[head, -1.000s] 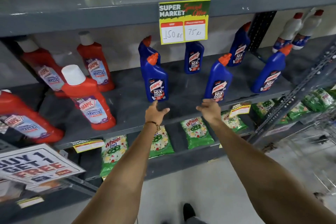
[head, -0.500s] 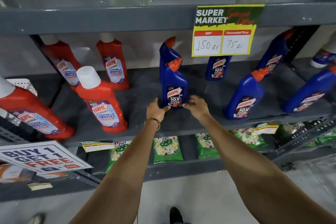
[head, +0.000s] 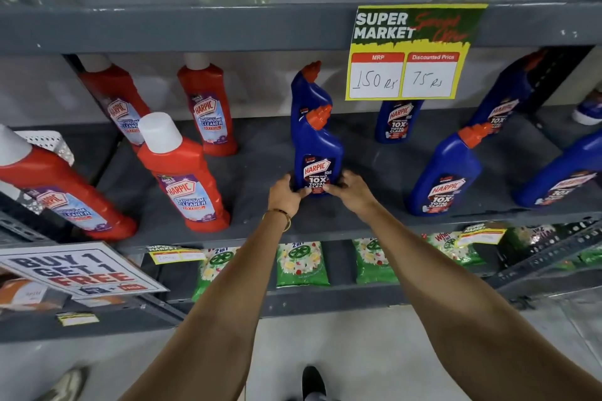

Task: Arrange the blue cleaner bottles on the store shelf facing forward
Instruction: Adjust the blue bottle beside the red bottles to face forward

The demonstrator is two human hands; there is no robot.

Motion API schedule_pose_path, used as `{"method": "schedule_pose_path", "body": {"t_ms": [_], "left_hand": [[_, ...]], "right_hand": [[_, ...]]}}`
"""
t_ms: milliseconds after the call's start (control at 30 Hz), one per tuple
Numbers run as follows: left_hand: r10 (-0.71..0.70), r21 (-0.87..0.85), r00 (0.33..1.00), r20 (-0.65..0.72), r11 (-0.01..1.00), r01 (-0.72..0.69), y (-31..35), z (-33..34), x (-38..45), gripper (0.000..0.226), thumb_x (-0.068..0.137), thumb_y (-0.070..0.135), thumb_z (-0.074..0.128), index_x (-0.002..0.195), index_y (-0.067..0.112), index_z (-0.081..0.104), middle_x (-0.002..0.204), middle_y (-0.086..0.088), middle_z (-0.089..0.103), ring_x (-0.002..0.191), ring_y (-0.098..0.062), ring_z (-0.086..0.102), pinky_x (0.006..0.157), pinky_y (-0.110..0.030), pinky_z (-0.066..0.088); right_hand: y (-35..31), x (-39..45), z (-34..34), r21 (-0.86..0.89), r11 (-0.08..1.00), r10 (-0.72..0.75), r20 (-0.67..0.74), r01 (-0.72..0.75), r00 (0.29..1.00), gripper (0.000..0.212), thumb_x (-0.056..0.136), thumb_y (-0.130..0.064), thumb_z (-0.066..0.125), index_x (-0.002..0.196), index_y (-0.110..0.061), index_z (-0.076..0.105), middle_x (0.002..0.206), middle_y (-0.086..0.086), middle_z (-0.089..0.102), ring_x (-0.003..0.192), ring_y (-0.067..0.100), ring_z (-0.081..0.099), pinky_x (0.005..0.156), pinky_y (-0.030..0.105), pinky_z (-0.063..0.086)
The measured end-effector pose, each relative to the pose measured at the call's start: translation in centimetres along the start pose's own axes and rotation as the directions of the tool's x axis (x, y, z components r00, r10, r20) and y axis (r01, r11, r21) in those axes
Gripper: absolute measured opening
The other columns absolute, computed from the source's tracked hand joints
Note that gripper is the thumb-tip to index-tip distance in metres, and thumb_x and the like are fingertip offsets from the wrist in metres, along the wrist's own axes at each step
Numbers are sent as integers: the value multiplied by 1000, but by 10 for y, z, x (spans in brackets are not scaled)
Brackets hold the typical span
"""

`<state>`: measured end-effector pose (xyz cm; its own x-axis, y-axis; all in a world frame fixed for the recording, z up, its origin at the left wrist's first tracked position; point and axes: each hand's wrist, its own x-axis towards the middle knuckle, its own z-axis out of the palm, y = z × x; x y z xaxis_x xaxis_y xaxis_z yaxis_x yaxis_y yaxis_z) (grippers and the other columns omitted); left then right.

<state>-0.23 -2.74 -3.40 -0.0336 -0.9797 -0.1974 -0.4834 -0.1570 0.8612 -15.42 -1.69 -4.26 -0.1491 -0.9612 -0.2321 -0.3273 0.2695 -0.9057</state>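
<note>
A blue cleaner bottle [head: 317, 148] with an orange cap stands upright on the grey middle shelf [head: 260, 169], label facing me. My left hand [head: 285, 194] and my right hand [head: 351, 189] both grip its base, one on each side. A second blue bottle [head: 308, 88] stands right behind it. More blue bottles stand to the right: one near the front [head: 448, 172], one at the far right edge [head: 560, 172], one under the price sign [head: 397, 120], one at the back right [head: 501, 104].
Red bathroom cleaner bottles [head: 184, 172] fill the shelf's left half. A yellow price sign [head: 410, 52] hangs from the upper shelf edge. Green detergent packets [head: 301, 264] lie on the shelf below. A "Buy 1 Get 1 Free" sign [head: 75, 268] sticks out lower left.
Both hands reached forward from the shelf's front edge and closed on the base of the front blue bottle. The view has shifted left and closer.
</note>
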Motion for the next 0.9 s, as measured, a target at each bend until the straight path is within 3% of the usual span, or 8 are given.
{"method": "schedule_pose_path", "body": {"t_ms": [133, 367, 700, 900], "left_hand": [[0, -3, 1000, 5, 1000, 0, -4, 0, -14, 41, 78, 16, 71, 115, 3, 57, 116, -18, 66, 106, -32, 62, 95, -44, 50], [47, 28, 999, 15, 998, -47, -9, 0, -41, 44, 79, 17, 70, 118, 3, 57, 118, -16, 66, 109, -31, 61, 97, -43, 49], [39, 37, 999, 26, 999, -40, -15, -1, -61, 43, 77, 20, 72, 114, 4, 58, 114, -17, 67, 106, -31, 62, 94, -46, 51], [50, 40, 998, 26, 998, -51, -14, -2, -66, 43, 78, 18, 71, 116, 3, 57, 115, -17, 67, 106, -32, 62, 95, -45, 50]], "right_hand": [[3, -16, -2, -11, 1000, -5, 7, 5, 1000, 36, 79, -13, 69, 113, -6, 57, 114, 15, 66, 106, 25, 62, 94, 39, 50], [24, -30, -1, -75, 997, -24, -32, 21, 999, 35, 75, -16, 73, 105, -8, 59, 109, 18, 69, 103, 31, 64, 95, 53, 49], [22, -55, -1, -128, 991, -52, -25, 49, 998, 31, 76, -15, 73, 103, -8, 59, 99, 8, 66, 102, 31, 64, 95, 50, 49], [16, -64, 0, -143, 989, -39, -27, 34, 999, 35, 79, -13, 70, 109, 0, 57, 109, 18, 68, 99, 25, 63, 94, 44, 50]]}}
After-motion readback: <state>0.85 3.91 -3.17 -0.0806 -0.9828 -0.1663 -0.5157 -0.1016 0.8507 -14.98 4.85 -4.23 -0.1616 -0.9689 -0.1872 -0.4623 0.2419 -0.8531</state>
